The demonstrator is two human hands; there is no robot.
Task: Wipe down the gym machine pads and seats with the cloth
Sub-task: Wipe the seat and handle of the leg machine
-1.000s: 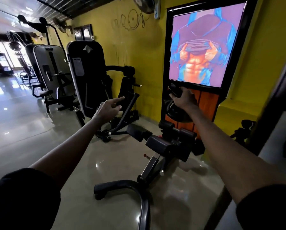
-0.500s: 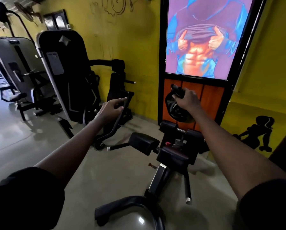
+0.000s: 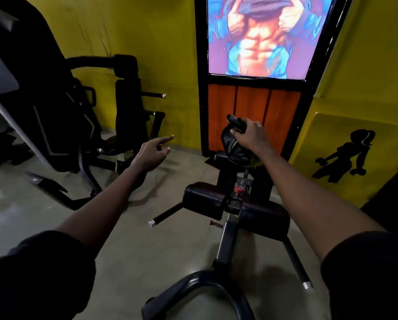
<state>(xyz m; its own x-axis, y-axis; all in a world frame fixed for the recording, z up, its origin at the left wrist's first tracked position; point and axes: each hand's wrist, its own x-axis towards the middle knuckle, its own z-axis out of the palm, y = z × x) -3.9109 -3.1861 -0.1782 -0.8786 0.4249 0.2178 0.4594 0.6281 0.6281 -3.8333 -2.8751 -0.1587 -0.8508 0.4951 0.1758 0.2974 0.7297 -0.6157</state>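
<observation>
My right hand is stretched forward and grips a dark bunched cloth, which hangs just above the far pad of a low black machine. Two wider black pads sit nearer to me, one on the left and one on the right, either side of the machine's centre post. My left hand hovers in the air left of the machine with nothing in it, its index finger extended and the other fingers loosely curled.
The machine's curved black base tube lies on the grey floor close to me, with side bars sticking out left and right. A large black machine stands at left. A framed poster panel and yellow wall are straight ahead.
The view has dropped and closed in on the low machine. My right hand with the cloth has come down towards the far pad. My left hand has opened more, index finger out.
</observation>
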